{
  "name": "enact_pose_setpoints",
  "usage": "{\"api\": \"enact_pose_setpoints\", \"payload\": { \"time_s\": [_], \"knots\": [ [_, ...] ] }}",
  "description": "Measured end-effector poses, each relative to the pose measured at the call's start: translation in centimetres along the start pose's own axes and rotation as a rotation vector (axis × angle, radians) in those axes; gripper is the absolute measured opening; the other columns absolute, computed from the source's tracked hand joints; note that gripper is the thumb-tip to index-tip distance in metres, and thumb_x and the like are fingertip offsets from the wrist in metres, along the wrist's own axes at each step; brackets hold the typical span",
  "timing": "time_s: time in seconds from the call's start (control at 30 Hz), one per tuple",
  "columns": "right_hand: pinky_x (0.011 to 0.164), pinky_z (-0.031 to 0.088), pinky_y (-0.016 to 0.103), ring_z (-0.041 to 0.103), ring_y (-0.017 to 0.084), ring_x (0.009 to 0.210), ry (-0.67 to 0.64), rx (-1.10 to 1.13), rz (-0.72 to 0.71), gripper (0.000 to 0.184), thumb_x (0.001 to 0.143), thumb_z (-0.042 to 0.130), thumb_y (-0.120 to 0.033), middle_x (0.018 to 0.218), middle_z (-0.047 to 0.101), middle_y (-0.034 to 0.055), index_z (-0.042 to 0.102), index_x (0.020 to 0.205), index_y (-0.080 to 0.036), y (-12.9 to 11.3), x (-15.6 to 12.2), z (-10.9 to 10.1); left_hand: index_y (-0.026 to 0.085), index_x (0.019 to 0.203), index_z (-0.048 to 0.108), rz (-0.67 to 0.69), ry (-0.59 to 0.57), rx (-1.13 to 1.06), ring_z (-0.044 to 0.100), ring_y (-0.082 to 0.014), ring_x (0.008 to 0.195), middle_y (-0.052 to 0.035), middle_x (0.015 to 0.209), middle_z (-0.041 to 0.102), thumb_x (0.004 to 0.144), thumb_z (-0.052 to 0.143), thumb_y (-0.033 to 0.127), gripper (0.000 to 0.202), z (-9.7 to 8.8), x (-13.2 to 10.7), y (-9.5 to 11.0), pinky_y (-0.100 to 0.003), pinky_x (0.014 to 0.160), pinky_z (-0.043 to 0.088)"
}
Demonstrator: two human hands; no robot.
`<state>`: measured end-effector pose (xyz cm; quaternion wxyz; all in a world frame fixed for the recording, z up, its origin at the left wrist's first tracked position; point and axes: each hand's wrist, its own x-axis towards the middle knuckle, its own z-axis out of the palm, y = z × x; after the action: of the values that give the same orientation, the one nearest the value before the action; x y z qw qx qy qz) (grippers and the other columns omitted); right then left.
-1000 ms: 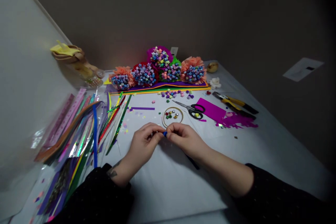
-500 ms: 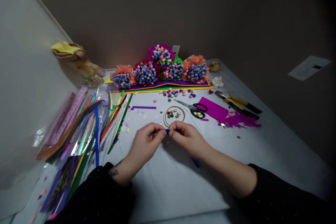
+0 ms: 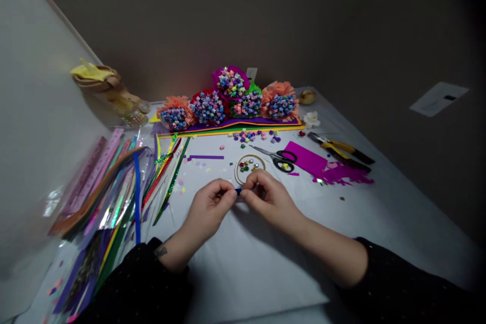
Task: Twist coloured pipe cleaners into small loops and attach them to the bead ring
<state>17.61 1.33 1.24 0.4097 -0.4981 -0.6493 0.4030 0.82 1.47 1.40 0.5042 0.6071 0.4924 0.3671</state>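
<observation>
A small piece of blue paper strip (image 3: 238, 191) is pinched between my two hands, above the white table. The fingertips of my left hand (image 3: 210, 207) close on its left end. On its other end, the thumb and forefinger of my right hand (image 3: 272, 201) are pressed together. Most of the strip is hidden by the fingers. Just beyond the hands, a gold-coloured ring (image 3: 237, 168) lies around several small shiny folded paper stars (image 3: 248, 164). Black-handled scissors (image 3: 283, 161) rest to the right of the ring.
Coloured paper strips (image 3: 163, 174) and plastic packets (image 3: 114, 197) spread along the left. Paper-star bouquets (image 3: 207, 106) stand at the back, behind loose stars (image 3: 250, 135). A magenta sheet (image 3: 307, 158), paper scraps (image 3: 341, 173) and yellow-and-black pliers (image 3: 341, 149) lie right. A sandal (image 3: 114, 91) stands back left.
A blue strip tail that hung below my right wrist no longer shows. My hands stay together at the blue paper, and the whole view has shifted slightly.
</observation>
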Motion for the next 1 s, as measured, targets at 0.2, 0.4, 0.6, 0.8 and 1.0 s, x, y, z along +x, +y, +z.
{"api": "enact_pose_setpoints", "payload": {
  "time_s": [0.2, 0.4, 0.6, 0.8, 1.0],
  "knots": [
    [0.086, 0.040, 0.038, 0.054, 0.021, 0.094, 0.057, -0.005, -0.101, 0.008, 0.077, 0.058, -0.019, 0.093, 0.056, 0.0067, 0.058, 0.069, -0.019, 0.13, -0.14, 0.05, 0.015, 0.071, 0.056, 0.032, -0.004, -0.016, 0.048, -0.0103, 0.064, 0.0024, 0.067, 0.053, 0.080, 0.055, 0.026, 0.014, 0.07, -0.04, 0.29, -0.021, 0.060, 0.039],
    [0.090, 0.040, 0.039, 0.055, 0.022, 0.099, 0.072, 0.064, -0.061, 0.007, 0.076, 0.058, -0.018, 0.098, 0.056, 0.0070, 0.060, 0.069, -0.020, 0.10, -0.29, 0.34, 0.015, 0.070, 0.057, -0.003, 0.006, -0.022, 0.048, -0.0103, 0.061, 0.0022, 0.065, 0.054, 0.077, 0.056, 0.026, 0.013, 0.17, -0.20, 0.47, -0.021, 0.058, 0.039],
    [0.091, 0.039, 0.038, 0.054, 0.020, 0.099, 0.070, 0.084, -0.085, 0.007, 0.075, 0.056, -0.015, 0.100, 0.055, 0.0067, 0.057, 0.071, -0.020, 0.00, -0.53, 0.36, 0.015, 0.067, 0.057, -0.051, -0.026, -0.063, 0.047, -0.0100, 0.059, 0.0028, 0.062, 0.053, 0.076, 0.059, 0.028, 0.016, 0.27, -0.18, 0.38, -0.021, 0.057, 0.039],
    [0.089, 0.040, 0.037, 0.054, 0.020, 0.097, 0.058, 0.109, -0.069, 0.007, 0.075, 0.055, -0.015, 0.099, 0.055, 0.0062, 0.056, 0.071, -0.020, -0.05, -0.38, 0.35, 0.015, 0.067, 0.059, -0.073, -0.015, -0.085, 0.046, -0.0098, 0.057, 0.0028, 0.061, 0.054, 0.074, 0.061, 0.029, 0.016, 0.36, -0.07, 0.40, -0.022, 0.057, 0.038],
    [0.088, 0.040, 0.036, 0.054, 0.019, 0.095, 0.008, 0.088, -0.036, 0.007, 0.075, 0.054, -0.016, 0.095, 0.055, 0.0060, 0.056, 0.069, -0.020, 0.13, -0.20, 0.35, 0.014, 0.069, 0.059, -0.087, 0.019, -0.093, 0.049, -0.0111, 0.059, 0.0012, 0.062, 0.057, 0.074, 0.060, 0.032, 0.018, 0.28, -0.07, 0.19, -0.023, 0.057, 0.040]
  ]
}}
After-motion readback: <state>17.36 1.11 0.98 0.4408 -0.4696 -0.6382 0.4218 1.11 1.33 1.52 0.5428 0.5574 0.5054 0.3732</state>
